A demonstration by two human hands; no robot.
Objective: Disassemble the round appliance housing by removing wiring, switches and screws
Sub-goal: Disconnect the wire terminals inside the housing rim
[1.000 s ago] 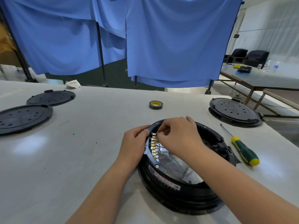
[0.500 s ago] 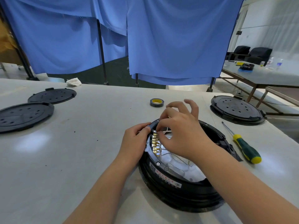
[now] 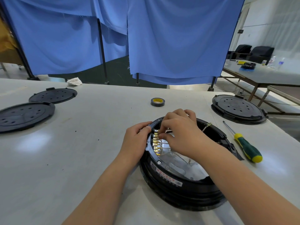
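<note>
The round black appliance housing (image 3: 181,190) lies open on the white table, showing a silvery inner plate and thin pale wires. A column of several brass terminals (image 3: 156,142) runs along its left inner rim. My left hand (image 3: 137,140) grips the housing's left rim, thumb on top. My right hand (image 3: 180,133) reaches over the opening, its thumb and forefinger pinching one of the upper brass wire terminals. A green and yellow screwdriver (image 3: 245,146) lies on the table right of the housing.
Two black perforated round covers (image 3: 26,116) (image 3: 52,95) lie at the far left, another closed round unit (image 3: 237,108) at the far right. A roll of black tape (image 3: 157,101) sits behind the housing. Blue curtains hang beyond the table's far edge.
My right hand lifted with fingers spread half a second ago, and has come back down onto the terminal row, pinching a terminal lower than before. The left hand has stayed on the rim.
</note>
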